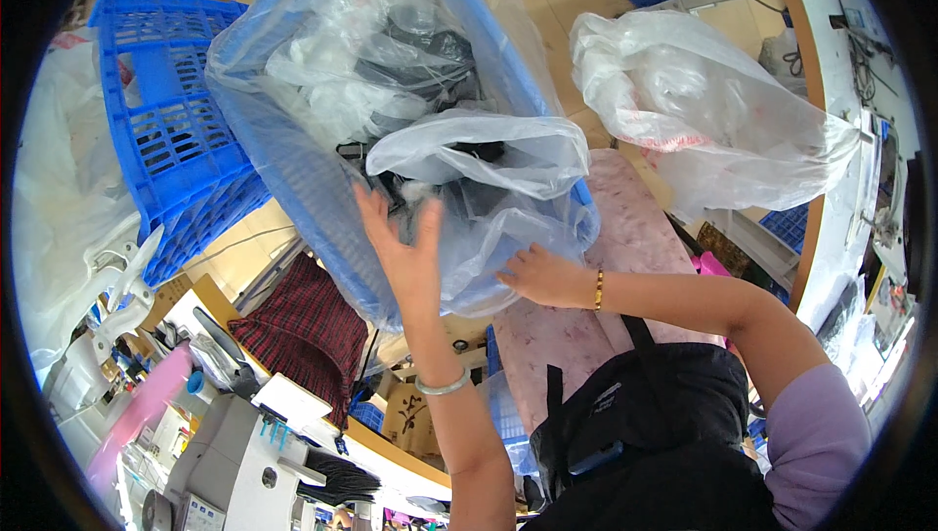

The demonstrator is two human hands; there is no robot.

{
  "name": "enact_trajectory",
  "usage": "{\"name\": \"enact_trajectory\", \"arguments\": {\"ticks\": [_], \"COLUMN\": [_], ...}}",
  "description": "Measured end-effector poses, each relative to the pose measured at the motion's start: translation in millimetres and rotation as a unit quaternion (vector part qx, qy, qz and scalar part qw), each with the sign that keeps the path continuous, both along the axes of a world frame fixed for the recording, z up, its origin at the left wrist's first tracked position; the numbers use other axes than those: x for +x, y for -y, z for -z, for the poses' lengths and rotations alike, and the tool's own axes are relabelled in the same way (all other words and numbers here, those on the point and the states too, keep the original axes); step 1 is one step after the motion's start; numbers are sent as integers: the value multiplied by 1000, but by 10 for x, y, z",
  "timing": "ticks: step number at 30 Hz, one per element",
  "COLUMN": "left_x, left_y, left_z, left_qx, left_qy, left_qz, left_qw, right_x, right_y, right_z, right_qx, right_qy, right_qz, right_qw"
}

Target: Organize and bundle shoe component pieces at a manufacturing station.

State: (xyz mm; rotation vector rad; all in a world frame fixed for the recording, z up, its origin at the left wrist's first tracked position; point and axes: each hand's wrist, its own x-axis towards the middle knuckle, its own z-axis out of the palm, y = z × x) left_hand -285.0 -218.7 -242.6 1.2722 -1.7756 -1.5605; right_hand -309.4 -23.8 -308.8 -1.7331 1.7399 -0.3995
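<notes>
In front of me a large blue crate (528, 67) is lined with a clear plastic bag (469, 257). Inside lie crumpled clear bags (362, 72) and black pieces (430, 52), their kind hidden under the film. My left hand (405, 253) reaches over the near left part of the liner, fingers apart, with nothing held. A small pale blurred tuft (418, 191) shows just beyond its fingertips. My right hand (545, 277) is at the crate's near right edge, its fingers curled on the clear plastic. The loose film bulges up between the two hands and the black pieces.
Blue slotted crates (176, 111) are stacked at the left. A big translucent bag (694, 111) stands at the right, by a white table edge (831, 72). A pink patterned cover (635, 209) and a dark red checked cloth (303, 336) lie nearer me; a sewing machine (220, 463) stands lower left.
</notes>
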Motion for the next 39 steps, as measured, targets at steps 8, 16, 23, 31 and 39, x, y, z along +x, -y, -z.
{"name": "enact_trajectory", "arguments": {"ticks": [8, 16, 23, 31, 39], "left_x": [720, 467, 240, 281, 391], "left_y": [-411, -320, -423, -1144, -1376], "left_z": [311, -198, -878, -2120, -2702], "left_qx": [26, 262, 219, 126, 152], "left_qy": [444, 104, 125, 150, 31], "left_qz": [298, -112, -96, 188, 252], "left_qw": [845, 953, 963, 962, 955], "right_x": [-236, -868, -1061, -634, -291], "right_y": [129, -65, 316, 433, 532], "right_z": [-318, -720, -1306, -1478, -1592], "right_qx": [-34, 136, 97, 43, 221], "right_qy": [35, 269, 385, 66, -30], "right_qz": [-59, -33, 71, 120, 153], "right_qw": [997, 953, 915, 990, 963]}}
